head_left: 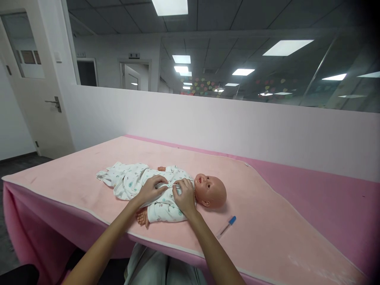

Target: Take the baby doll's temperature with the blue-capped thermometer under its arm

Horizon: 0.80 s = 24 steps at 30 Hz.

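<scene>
A baby doll (212,192) lies on its back, head to the right, dressed in a white printed baby garment (130,180). Over the chest, my left hand (152,190) pinches the garment's front with thumb and fingertips. Just to the right of it, near the doll's neck, my right hand (184,194) also has its fingertips closed on the cloth. What small part of the front lies between the fingers is hard to see. One doll hand (143,217) sticks out of the near sleeve; the other (162,168) shows on the far side. The garment's lower end spreads loosely to the left.
A pen with a blue cap (233,220) lies near the doll's head. The table carries a peach-coloured cover (267,229) over a pink cloth (326,190). A white wall with a window stands behind, and a door (38,91) is at the left.
</scene>
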Each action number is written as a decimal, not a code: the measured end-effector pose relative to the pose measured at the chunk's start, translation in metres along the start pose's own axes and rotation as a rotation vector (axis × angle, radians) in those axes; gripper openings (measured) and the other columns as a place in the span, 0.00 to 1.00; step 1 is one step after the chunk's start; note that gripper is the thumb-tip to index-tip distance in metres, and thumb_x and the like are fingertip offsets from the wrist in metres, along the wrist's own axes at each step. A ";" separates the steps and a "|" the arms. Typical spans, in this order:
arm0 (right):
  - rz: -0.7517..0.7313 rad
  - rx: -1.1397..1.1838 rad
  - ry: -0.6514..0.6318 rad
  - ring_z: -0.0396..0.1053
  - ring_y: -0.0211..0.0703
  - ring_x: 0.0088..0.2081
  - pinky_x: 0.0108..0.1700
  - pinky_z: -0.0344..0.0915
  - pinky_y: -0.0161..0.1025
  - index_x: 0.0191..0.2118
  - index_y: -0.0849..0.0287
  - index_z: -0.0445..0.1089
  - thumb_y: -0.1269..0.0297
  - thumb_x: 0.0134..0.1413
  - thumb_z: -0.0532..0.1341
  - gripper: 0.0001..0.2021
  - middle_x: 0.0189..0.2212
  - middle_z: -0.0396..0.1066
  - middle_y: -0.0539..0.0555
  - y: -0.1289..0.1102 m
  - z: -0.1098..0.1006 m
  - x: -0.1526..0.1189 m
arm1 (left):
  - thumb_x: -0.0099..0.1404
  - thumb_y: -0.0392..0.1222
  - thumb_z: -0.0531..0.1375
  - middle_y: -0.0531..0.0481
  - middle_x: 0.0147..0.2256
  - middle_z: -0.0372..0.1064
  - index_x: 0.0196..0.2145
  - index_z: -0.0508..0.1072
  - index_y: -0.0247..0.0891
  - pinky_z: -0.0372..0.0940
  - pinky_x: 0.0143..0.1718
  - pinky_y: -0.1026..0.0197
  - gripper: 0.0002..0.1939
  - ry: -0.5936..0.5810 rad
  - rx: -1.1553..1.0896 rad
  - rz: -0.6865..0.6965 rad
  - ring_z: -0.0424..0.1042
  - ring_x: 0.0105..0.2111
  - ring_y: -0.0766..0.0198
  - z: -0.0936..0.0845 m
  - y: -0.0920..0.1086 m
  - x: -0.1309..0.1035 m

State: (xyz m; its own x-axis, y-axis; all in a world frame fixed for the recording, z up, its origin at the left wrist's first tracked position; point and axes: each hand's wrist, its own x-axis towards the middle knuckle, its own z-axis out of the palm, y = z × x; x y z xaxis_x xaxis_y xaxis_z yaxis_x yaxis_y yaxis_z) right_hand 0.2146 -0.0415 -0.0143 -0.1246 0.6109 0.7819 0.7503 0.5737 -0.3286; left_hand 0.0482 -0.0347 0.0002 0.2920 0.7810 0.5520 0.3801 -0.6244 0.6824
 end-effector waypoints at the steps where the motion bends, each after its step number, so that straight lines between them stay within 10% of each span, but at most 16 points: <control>1: -0.001 0.000 0.002 0.59 0.41 0.35 0.39 0.54 0.38 0.30 0.58 0.66 0.71 0.51 0.54 0.04 0.28 0.64 0.51 0.000 0.000 0.000 | 0.57 0.42 0.56 0.49 0.36 0.69 0.34 0.71 0.39 0.61 0.43 0.59 0.07 0.012 0.063 0.018 0.66 0.39 0.61 -0.001 0.001 -0.004; 11: -0.080 -0.074 -0.015 0.60 0.42 0.35 0.39 0.53 0.40 0.32 0.58 0.66 0.69 0.53 0.53 0.05 0.30 0.65 0.53 -0.002 0.000 0.004 | 0.60 0.50 0.54 0.48 0.36 0.70 0.32 0.73 0.40 0.60 0.39 0.58 0.13 0.077 0.332 -0.045 0.67 0.37 0.58 -0.032 -0.025 -0.024; 18: -0.210 -0.187 -0.184 0.60 0.42 0.34 0.37 0.54 0.39 0.28 0.58 0.64 0.56 0.53 0.56 0.11 0.28 0.66 0.52 -0.010 0.021 0.028 | 0.51 0.48 0.61 0.51 0.27 0.71 0.32 0.76 0.36 0.60 0.30 0.65 0.14 -0.416 -0.140 -0.214 0.67 0.29 0.64 -0.057 -0.031 0.028; 24: -0.270 -0.122 -0.147 0.60 0.40 0.32 0.36 0.54 0.37 0.27 0.58 0.62 0.64 0.50 0.58 0.06 0.26 0.65 0.50 -0.011 0.027 0.027 | 0.48 0.43 0.65 0.50 0.30 0.72 0.34 0.76 0.36 0.60 0.32 0.65 0.14 -0.352 -0.226 -0.155 0.66 0.30 0.66 -0.053 -0.039 0.020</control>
State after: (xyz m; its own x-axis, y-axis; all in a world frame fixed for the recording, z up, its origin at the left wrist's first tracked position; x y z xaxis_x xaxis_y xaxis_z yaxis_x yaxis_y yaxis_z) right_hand 0.1857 -0.0160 -0.0041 -0.4154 0.5233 0.7440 0.7485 0.6614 -0.0472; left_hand -0.0071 0.0048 0.0104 0.5430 0.7969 0.2649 0.2531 -0.4561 0.8532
